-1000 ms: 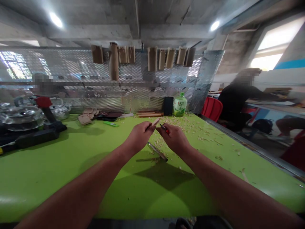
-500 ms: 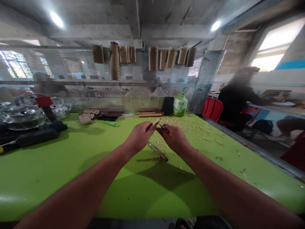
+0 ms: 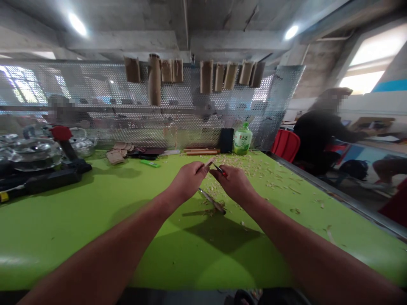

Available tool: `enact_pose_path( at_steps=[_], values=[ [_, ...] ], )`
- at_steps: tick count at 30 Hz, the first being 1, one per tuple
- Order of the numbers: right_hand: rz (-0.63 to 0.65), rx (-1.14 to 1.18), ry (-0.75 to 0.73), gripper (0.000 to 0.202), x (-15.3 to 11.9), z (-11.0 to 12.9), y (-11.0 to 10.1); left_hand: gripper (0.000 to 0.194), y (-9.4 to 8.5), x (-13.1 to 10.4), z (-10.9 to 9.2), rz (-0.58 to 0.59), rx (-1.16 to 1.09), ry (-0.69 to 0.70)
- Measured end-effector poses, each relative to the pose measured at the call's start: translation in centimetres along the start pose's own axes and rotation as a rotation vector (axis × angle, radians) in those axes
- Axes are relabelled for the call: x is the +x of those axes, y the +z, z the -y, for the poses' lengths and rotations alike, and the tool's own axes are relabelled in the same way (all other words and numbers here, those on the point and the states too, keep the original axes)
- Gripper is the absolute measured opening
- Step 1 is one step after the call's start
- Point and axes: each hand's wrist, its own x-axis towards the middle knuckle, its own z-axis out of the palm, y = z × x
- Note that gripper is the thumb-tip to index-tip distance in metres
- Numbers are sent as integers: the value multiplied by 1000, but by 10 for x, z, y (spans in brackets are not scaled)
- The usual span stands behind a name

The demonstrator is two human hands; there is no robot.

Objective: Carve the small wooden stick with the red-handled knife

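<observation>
So, around you: pale wood shavings (image 3: 251, 166) litter the lime-green table (image 3: 95, 203); a slim metal tool (image 3: 211, 201) lies below your hands.
Container: green plastic drink bottle (image 3: 242, 139), capped, contents unclear.
Hands: your left hand (image 3: 187, 180) pinches a small wooden stick (image 3: 208, 162); your right hand (image 3: 234, 182) grips a red-handled knife (image 3: 218, 170).

I can make out just one bit of writing — green characters on the white label of the green bottle (image 3: 242, 139) standing at the back of the table (image 3: 95, 220) against the perforated screen; they look like "绿茶", though they are small and blurred. Nothing else here carries legible text.
</observation>
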Motion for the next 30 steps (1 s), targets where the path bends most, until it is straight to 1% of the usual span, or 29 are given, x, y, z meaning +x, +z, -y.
enact_pose_path(
  at_steps=[5,12,17,22,24,27,30],
  values=[
    [17,-96,32,40,-1,5,-4,34,3,0,3,-1,28,1],
    [98,-201,74,34,0,7,-3,32,10,-6,5,-34,305,101],
    [83,-200,79,37,0,7,-1,30,14,-8,3,-81,414,103],
    [6,-251,106,37,2,11,-3,28,17,-9,2,-131,366,109],
    [-16,-268,110,35,3,12,-5,28,17,-9,1,-146,326,86],
    [-26,-304,102,33,6,12,-5,26,16,-8,1,-150,262,41],
    [-25,-339,79,33,8,9,-4,26,17,-7,2,-159,216,43]
  ],
)
